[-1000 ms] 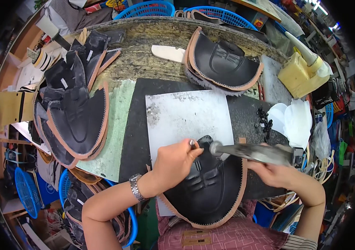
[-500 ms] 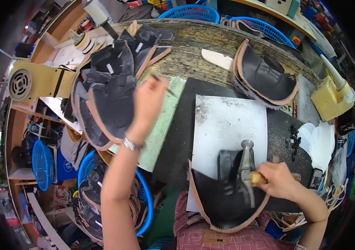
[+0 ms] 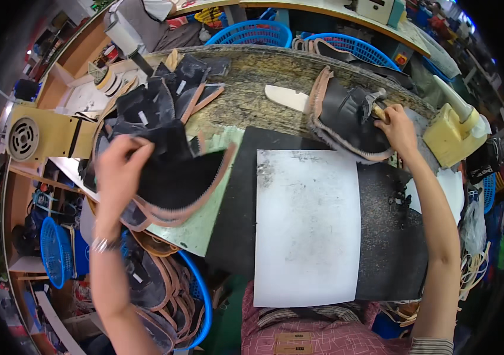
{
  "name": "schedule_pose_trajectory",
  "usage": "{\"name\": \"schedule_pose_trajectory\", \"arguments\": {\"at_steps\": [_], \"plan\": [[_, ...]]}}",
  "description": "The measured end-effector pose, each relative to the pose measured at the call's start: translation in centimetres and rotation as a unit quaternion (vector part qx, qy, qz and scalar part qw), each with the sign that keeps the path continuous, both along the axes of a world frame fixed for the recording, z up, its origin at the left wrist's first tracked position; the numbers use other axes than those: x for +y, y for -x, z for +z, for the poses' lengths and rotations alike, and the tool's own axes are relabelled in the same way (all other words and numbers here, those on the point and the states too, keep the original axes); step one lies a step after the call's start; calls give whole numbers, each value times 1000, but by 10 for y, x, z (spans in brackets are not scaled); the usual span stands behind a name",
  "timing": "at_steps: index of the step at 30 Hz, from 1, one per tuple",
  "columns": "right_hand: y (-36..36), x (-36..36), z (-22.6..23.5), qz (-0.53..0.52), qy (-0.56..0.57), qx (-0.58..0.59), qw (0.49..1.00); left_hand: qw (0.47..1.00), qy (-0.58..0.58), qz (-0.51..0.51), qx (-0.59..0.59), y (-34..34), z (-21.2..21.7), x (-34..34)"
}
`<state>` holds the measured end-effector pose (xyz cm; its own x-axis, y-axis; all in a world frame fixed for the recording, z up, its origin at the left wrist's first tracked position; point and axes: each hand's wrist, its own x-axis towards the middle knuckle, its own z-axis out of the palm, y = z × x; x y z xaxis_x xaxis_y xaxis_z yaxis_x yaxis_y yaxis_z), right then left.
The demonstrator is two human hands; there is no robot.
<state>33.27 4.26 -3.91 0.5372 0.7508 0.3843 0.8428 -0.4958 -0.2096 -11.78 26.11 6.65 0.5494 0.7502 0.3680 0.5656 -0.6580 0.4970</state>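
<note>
My left hand (image 3: 123,165) is at the left of the bench with its fingers curled at the edge of a black leather shoe upper (image 3: 190,180). This piece has a toothed, tan-lined rim and rests over a pile of similar uppers (image 3: 145,106); motion blur hides the fingertips' exact grip. At the right, my right hand (image 3: 395,127) is closed round the wooden handle of a hammer (image 3: 375,103). The hammer's metal head is over a second stack of black uppers (image 3: 346,118) with tan edges.
A white sheet (image 3: 308,231) lies on a black mat (image 3: 391,236) before me. A green board (image 3: 190,234) is under the left pile. Beyond are a white blade-shaped piece (image 3: 286,97), a yellow container (image 3: 453,136) and blue baskets (image 3: 249,32). Another basket (image 3: 207,307) of uppers stands lower left.
The upper from the white sheet is now on the left pile. My right hand has carried the hammer up to the right stack. My left hand has moved left and down; its dark stick no longer shows.
</note>
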Motion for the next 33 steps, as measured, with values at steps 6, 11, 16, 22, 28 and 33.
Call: {"name": "schedule_pose_trajectory", "arguments": {"at_steps": [6,11,16,22,28,33], "plan": [[32,-20,43,113,-137,99,979,966,221,-78,-107,-49,48,-95],[118,-57,89,126,-57,297,945,869,465,-153,-71,-80,-77,-153],[156,-109,90,288,83,234,925,875,430,-156,-155,-79,-76,-143],[173,-102,58,329,121,208,913,842,493,-158,-149,-91,-100,-151],[172,-97,62,325,153,226,905,876,440,-142,-137,-92,-105,-152],[165,-100,83,314,127,200,919,926,293,-194,-141,-100,-111,-157]]}}
